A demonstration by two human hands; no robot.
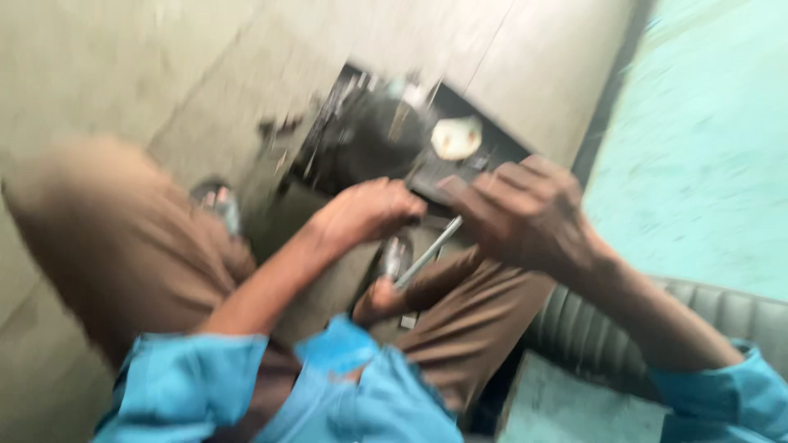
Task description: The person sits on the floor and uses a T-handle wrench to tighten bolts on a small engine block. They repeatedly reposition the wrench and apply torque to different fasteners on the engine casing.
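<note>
Gripping thin metal rod (428, 253) | right hand (525, 215) | left hand (365, 212) fisted

Grey tiled floor (123, 66) meets a turquoise wall (706, 148); a dark ribbed seat (591, 328) sits low on the right, everything blurred.

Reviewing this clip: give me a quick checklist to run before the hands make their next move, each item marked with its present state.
1. Picture sharp enough to judge: not ok, heavy motion blur.
2. Right hand has the thin metal rod: cannot tell, the grip is blurred.
3. Left hand closed on something: cannot tell, fist curled, contents hidden.
4. Dark tray of parts on the floor in view: ok.
5. Both hands above the knees: ok.
</note>
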